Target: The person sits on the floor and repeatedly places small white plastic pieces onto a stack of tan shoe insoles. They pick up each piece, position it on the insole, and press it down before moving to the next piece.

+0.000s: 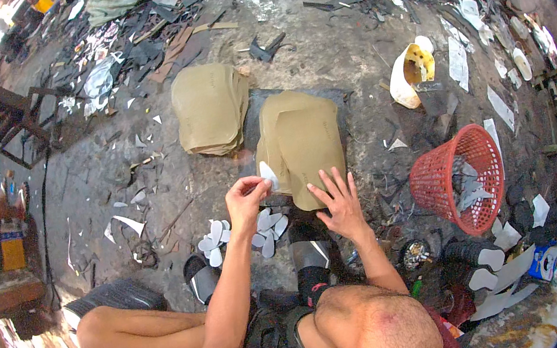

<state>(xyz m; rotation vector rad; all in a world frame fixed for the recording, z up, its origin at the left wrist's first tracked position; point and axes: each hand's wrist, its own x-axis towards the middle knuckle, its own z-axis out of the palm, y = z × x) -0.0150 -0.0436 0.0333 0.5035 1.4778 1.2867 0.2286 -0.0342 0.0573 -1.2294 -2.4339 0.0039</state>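
"Which way does the piece point?"

"On my feed, the small flat white oval piece (268,174) has its long axis running away from the wearer, its far end leaning slightly left. I can't tell its material."

"And the hands?"

"I see the bare left hand (246,202) pinching the piece's near end between thumb and fingertips, so most of it sticks out beyond the grip. It sits at the left edge of the stack of olive-tan flat sheets (312,143); whether it touches them, I can't tell. The bare right hand (344,209) has its fingers fanned out over the stack's near right edge, holding nothing between them."

"How do those sheets lie?"

"Lengthwise away from the wearer, partly on a dark flat mat (341,97). A second olive-tan stack (208,108) lies just beyond, to the left."

"What about the surface and the room?"

"I'm looking at a stained grey floor (380,150) littered with scraps. Loose white oval pieces (214,239) lie near the left forearm. To the right stand a red perforated plastic basket (431,182), tilted, and, farther off, a cut yellow-and-white plastic container (401,85)."
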